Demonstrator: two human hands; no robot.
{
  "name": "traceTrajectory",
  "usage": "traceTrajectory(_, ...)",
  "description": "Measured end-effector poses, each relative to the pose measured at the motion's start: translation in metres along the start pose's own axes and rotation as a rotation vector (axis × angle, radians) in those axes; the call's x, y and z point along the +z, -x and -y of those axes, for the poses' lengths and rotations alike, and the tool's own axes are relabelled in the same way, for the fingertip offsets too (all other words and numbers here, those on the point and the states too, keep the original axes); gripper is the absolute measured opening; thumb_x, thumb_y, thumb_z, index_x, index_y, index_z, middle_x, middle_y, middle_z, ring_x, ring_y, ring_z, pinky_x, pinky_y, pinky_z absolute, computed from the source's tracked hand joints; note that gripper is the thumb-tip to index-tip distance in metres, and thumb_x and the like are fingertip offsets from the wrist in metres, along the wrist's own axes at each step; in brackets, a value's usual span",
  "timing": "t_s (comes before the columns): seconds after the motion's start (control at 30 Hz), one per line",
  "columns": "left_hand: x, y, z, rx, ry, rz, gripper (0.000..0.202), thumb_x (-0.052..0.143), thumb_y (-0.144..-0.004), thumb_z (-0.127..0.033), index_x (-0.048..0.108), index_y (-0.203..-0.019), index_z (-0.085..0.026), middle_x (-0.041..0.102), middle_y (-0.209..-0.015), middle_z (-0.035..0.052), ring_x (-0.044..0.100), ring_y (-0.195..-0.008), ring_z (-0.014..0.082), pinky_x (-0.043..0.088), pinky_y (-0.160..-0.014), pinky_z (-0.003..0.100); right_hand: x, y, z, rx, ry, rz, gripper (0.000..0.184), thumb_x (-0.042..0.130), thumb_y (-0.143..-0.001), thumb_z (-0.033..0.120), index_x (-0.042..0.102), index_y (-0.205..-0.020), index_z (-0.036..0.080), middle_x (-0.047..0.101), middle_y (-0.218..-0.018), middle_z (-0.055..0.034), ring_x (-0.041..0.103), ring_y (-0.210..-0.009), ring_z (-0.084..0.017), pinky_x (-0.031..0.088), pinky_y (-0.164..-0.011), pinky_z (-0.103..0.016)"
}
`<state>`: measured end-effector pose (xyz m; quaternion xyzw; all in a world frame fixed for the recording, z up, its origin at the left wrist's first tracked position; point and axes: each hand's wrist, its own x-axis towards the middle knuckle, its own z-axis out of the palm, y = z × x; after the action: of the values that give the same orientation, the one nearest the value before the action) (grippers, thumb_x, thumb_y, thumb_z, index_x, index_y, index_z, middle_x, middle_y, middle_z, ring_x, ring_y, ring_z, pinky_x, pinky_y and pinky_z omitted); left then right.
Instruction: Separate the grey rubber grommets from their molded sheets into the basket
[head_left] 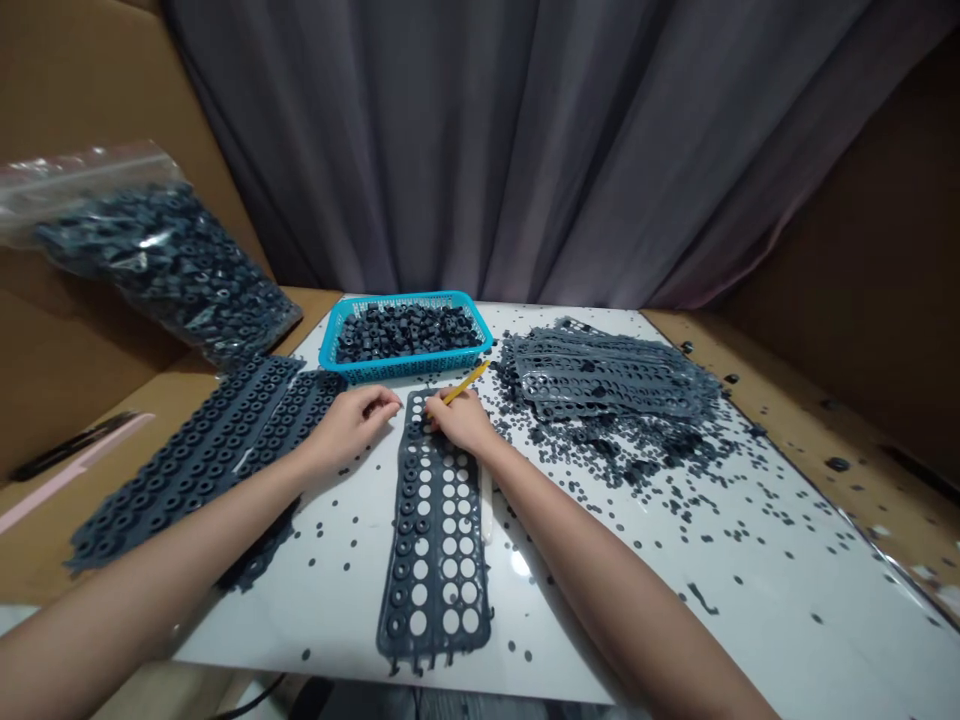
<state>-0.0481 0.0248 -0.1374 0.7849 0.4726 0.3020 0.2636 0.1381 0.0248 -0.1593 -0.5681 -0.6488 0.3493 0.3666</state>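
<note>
My right hand grips a yellow pencil and rests on the top end of a dark grey perforated rubber sheet. Small rubber rings fill the sheet's left columns, while many of its other holes show the white table through them. The pencil's tip is hidden under my fingers. My left hand lies just left of that sheet's top end, its fingers curled together. Anything small inside them is hidden. Both forearms reach in from the bottom corners.
A blue plastic basket of dark rubber pieces stands beyond my hands. Stacked perforated sheets lie left and right. Small black bits litter the table. A zip bag of dark pieces leans left. Cardboard walls and a grey curtain enclose the table.
</note>
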Motion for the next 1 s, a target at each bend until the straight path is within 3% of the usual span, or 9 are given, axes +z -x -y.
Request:
traceTrajectory(0.13,0.004,0.009,-0.007,-0.369,0.754,-0.017,0.021,0.060,-0.079,-0.030,0.063,-0.096,-0.017,0.057,-0.071,0.0004,0.045,-0.054,0.0081,0.034,-0.048,0.018,0.001,0.000,-0.005,-0.020,-0.049,0.005,0.021,0.046,-0.073,0.022,0.060,-0.058,0.018,0.058,-0.051,0.0004,0.055,-0.059,-0.015,0.041,-0.059,-0.023)
traceTrajectory(0.2,0.007,0.011,-0.011,-0.458,1.054,0.004,0.023,0.060,-0.079,-0.024,0.063,-0.100,-0.016,0.055,-0.069,0.0002,0.042,-0.050,0.0055,0.031,-0.044,0.015,0.001,0.001,-0.007,-0.035,-0.088,0.002,0.022,0.044,-0.075,0.022,0.061,-0.061,0.018,0.058,-0.054,0.0010,0.056,-0.059,-0.014,0.041,-0.060,-0.023)
traceTrajectory(0.3,0.008,0.013,-0.016,-0.513,1.291,0.020,0.017,0.054,-0.084,-0.018,0.064,-0.095,-0.010,0.053,-0.067,0.0016,0.041,-0.048,0.0039,0.033,-0.042,0.013,0.000,0.002,-0.007,-0.059,-0.144,0.006,0.022,0.042,-0.077,0.023,0.061,-0.066,0.018,0.059,-0.057,0.0014,0.058,-0.061,-0.014,0.043,-0.060,-0.023)
traceTrajectory(0.57,0.010,0.018,-0.024,-0.629,1.429,0.061,0.033,0.035,-0.093,-0.020,0.063,-0.088,-0.004,0.048,-0.060,0.0004,0.038,-0.041,0.0029,0.032,-0.037,0.013,-0.004,0.003,0.004,-0.092,-0.222,0.031,0.021,0.042,-0.077,0.021,0.060,-0.067,0.018,0.059,-0.061,0.0012,0.059,-0.064,-0.015,0.045,-0.062,-0.025)
traceTrajectory(0.67,0.011,0.017,-0.027,-0.676,1.491,0.084,0.036,0.032,-0.094,-0.021,0.062,-0.087,-0.004,0.048,-0.058,0.0001,0.037,-0.039,0.0032,0.031,-0.036,0.013,-0.006,0.004,0.008,-0.107,-0.243,0.030,0.020,0.042,-0.079,0.021,0.061,-0.075,0.018,0.060,-0.064,0.0010,0.060,-0.068,-0.015,0.046,-0.066,-0.026)
traceTrajectory(0.8,0.009,0.018,-0.031,-0.723,1.517,0.117,0.040,0.027,-0.095,-0.023,0.061,-0.086,-0.004,0.046,-0.055,-0.0005,0.036,-0.037,0.0036,0.030,-0.035,0.014,-0.012,0.009,0.021,-0.260,-0.304,0.047,0.022,0.038,-0.088,0.030,0.056,-0.096,0.021,0.066,-0.080,-0.0007,0.062,-0.077,-0.016,0.046,-0.074,-0.028)
traceTrajectory(0.93,0.011,0.020,-0.036,-0.763,1.475,0.128,0.039,0.027,-0.095,-0.024,0.059,-0.079,-0.007,0.044,-0.051,-0.0024,0.034,-0.034,0.0033,0.029,-0.035,0.014,-0.015,0.016,0.037,-0.426,-0.231,0.093,0.014,0.051,-0.083,0.035,0.048,-0.082,0.021,0.066,-0.087,-0.0011,0.062,-0.080,-0.016,0.044,-0.076,-0.027)
traceTrajectory(1.0,0.014,0.020,-0.039,-0.763,1.457,0.118,0.038,0.028,-0.095,-0.023,0.056,-0.074,-0.011,0.043,-0.049,-0.0030,0.034,-0.033,0.0034,0.027,-0.034,0.013,-0.015,0.019,0.042,-0.490,-0.160,0.107,0.021,0.062,-0.075,0.031,0.044,-0.081,0.022,0.066,-0.088,-0.0010,0.062,-0.078,-0.016,0.044,-0.073,-0.026)
